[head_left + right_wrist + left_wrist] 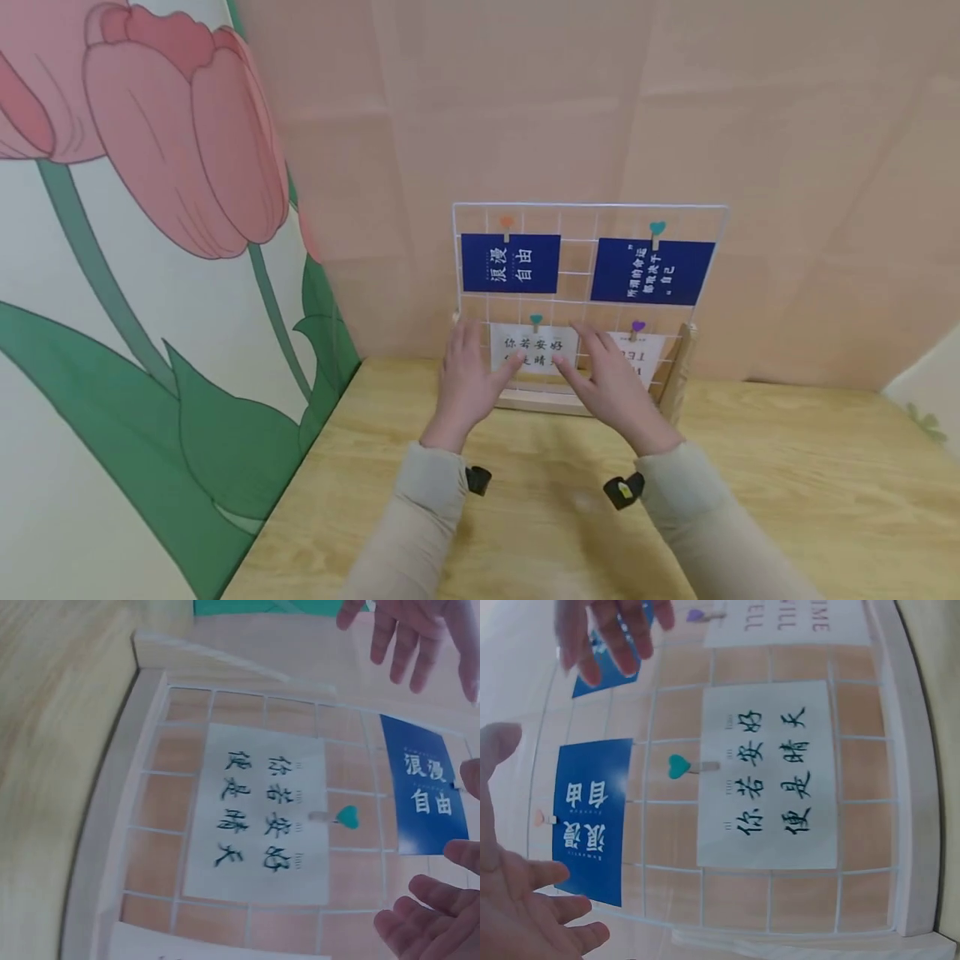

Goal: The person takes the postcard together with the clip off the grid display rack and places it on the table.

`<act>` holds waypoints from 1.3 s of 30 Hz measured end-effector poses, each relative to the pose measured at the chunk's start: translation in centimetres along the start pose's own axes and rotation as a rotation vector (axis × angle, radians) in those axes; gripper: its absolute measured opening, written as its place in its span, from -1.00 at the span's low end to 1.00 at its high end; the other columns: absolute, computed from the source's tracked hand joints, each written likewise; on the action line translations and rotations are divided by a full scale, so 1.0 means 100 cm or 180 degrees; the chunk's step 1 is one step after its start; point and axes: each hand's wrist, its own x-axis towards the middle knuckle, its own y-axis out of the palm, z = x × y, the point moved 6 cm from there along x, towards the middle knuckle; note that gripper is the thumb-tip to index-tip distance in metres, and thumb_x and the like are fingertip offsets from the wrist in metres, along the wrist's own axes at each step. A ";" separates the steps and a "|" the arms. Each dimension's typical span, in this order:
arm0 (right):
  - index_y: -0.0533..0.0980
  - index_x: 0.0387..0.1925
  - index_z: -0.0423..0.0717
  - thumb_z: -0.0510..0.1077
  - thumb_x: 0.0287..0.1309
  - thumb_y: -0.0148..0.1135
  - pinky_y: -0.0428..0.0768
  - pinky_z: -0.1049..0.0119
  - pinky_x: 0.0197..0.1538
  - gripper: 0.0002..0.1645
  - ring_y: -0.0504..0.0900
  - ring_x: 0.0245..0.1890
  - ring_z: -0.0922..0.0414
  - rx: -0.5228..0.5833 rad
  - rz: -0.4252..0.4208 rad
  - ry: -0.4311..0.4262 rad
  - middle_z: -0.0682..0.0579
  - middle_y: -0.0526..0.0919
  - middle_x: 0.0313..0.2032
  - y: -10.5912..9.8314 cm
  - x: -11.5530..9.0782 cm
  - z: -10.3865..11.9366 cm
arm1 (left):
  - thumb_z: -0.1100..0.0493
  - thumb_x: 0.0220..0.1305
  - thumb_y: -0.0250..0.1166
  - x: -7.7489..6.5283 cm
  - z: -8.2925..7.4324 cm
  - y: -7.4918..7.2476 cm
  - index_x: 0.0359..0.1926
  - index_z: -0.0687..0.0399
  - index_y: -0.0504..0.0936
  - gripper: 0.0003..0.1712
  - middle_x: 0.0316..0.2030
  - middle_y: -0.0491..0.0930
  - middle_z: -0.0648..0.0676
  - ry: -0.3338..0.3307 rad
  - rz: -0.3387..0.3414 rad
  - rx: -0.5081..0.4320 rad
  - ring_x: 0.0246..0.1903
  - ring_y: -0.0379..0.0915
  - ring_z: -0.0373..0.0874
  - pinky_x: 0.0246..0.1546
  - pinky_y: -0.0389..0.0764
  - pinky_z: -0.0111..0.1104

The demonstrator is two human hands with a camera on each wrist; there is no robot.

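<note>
A white wire grid (577, 272) stands upright in a wooden base (543, 402). Clipped along its upper half are two blue cards, a left one (480, 265) and a right one (693, 279). Lower down hang a white card with black writing (769, 847) and a second white card (652, 348). My left hand (467, 379) is raised before the lower left of the grid, fingers spread and holding nothing. Opposite it, my right hand (618, 390) faces inward, also with spread fingers and nothing held. The black-lettered card lies between the two hands, partly covered by the thumbs in the head view.
Small heart clips pin the cards: an orange one (506, 222), teal ones such as the upper right one (657, 227), and a purple one (638, 326). The grid stands on a wood-grain table (810, 475) near a pink backdrop (525, 100). A tulip-patterned panel (183, 142) borders the left.
</note>
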 end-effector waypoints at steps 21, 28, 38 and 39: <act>0.16 0.56 -0.17 0.10 0.53 0.10 0.22 -0.32 0.41 -0.22 0.20 0.46 -0.35 -0.0195 -0.0011 -0.0300 -0.35 0.21 0.49 -0.042 0.082 0.058 | -0.32 0.38 0.27 0.044 0.004 -0.018 0.63 0.08 0.00 0.07 0.59 0.01 0.21 -0.0447 -0.0168 -0.1123 0.52 0.01 0.24 0.45 0.11 0.14; 0.19 0.56 -0.13 0.14 0.53 0.10 0.23 -0.26 0.43 -0.22 0.21 0.48 -0.27 -0.0368 0.0022 -0.0306 -0.27 0.22 0.50 -0.047 0.101 0.070 | -0.29 0.39 0.27 0.052 0.006 -0.018 0.64 0.07 -0.03 0.07 0.60 -0.03 0.21 -0.0515 -0.0119 -0.1253 0.54 -0.05 0.22 0.47 0.06 0.13; 0.18 0.56 -0.16 0.14 0.53 0.09 0.20 -0.24 0.46 -0.21 0.20 0.48 -0.27 -0.0658 0.0137 -0.0266 -0.28 0.23 0.50 -0.051 0.121 0.074 | -0.29 0.38 0.29 0.062 0.002 -0.011 0.65 0.03 -0.03 0.07 0.61 -0.03 0.19 -0.0652 -0.0060 -0.1477 0.54 -0.05 0.21 0.46 0.06 0.16; 0.18 0.56 -0.15 0.15 0.53 0.09 0.20 -0.25 0.45 -0.21 0.21 0.48 -0.28 -0.0684 0.0139 -0.0260 -0.28 0.23 0.50 -0.052 0.122 0.074 | -0.28 0.38 0.29 0.063 0.002 -0.010 0.65 0.03 -0.04 0.07 0.60 -0.02 0.19 -0.0655 -0.0055 -0.1512 0.54 -0.04 0.21 0.46 0.07 0.15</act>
